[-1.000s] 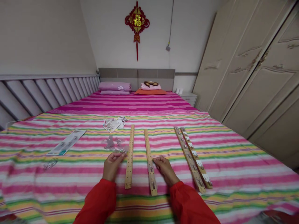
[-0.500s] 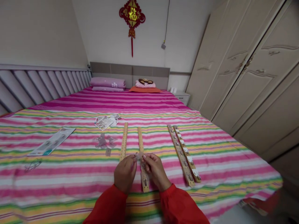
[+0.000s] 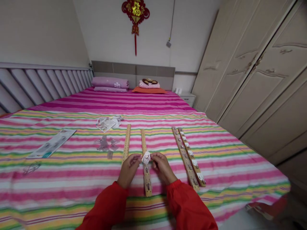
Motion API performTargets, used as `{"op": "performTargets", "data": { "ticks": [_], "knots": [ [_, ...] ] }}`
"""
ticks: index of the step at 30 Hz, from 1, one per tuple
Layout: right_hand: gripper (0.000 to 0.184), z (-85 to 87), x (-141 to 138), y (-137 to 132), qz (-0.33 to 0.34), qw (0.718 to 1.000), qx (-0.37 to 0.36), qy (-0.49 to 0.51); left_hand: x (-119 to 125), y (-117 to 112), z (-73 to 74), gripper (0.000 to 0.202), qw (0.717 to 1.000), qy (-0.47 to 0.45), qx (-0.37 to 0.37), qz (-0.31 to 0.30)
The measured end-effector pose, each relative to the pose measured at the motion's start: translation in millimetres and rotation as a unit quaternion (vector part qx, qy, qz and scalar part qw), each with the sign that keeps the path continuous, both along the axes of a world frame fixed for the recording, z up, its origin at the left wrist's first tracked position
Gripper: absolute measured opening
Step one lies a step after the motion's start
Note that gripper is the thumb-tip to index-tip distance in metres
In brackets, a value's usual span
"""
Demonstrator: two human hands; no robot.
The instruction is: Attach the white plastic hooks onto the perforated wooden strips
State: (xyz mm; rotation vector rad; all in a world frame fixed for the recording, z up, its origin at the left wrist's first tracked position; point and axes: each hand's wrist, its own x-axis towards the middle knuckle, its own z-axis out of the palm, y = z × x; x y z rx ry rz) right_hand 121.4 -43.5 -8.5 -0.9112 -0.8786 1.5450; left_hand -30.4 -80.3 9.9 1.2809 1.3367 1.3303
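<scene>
Where the fingers (image 3: 154, 156) meet: from the head view, a white round fitting (image 3: 146, 157) is pinched between both hands, just above a wooden strip (image 3: 146, 182) with metal hooks.

Left hand (image 3: 129, 171): closed on the fitting's left edge, fingertips reaching in from just left of it, the red sleeve (image 3: 107, 204) behind.

Right hand (image 3: 163, 166): closed on the fitting's right edge, mirroring the left.

Handling: this edge pinch seems sound, since it leaves the white face uncovered; keeping both hands level should hold the fitting square over the strip.

Left of the fingers: a second wooden strip (image 3: 126, 143) lies just beyond, with clear plastic pieces (image 3: 103, 143) farther out, then a printed card (image 3: 51, 143).

Right of the fingers: two more strips lie side by side, the nearer-set one (image 3: 184, 156) bare of white, the other carrying white round fittings (image 3: 194, 163).

Beyond the fingers: a loose packet (image 3: 105, 124) lies on the striped bedspread (image 3: 72, 179).
</scene>
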Motion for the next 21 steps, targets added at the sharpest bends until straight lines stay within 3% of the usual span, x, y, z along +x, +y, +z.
{"op": "performTargets", "data": {
  "ticks": [4,12,16,21],
  "knots": [
    [0.02,-4.3,2.1,10.7,0.027,0.999,0.003,-0.034,-1.3,18.8,-0.5,0.038,0.991,-0.078,-0.104,-0.021],
    [0.022,3.7,-2.3,29.6,0.005,1.0,0.012,-0.026,6.8,45.6,-3.3,0.031,0.993,-0.083,-0.085,0.003],
    [0.02,-1.6,-7.2,37.1,-0.005,0.999,0.01,-0.035,6.7,56.2,-14.8,0.023,0.994,-0.054,-0.087,0.027],
    [0.017,-20.4,-11.4,43.2,-0.037,0.998,0.006,-0.047,3.9,63.3,-37.7,0.017,0.995,-0.006,-0.09,0.04]
  ]
}}
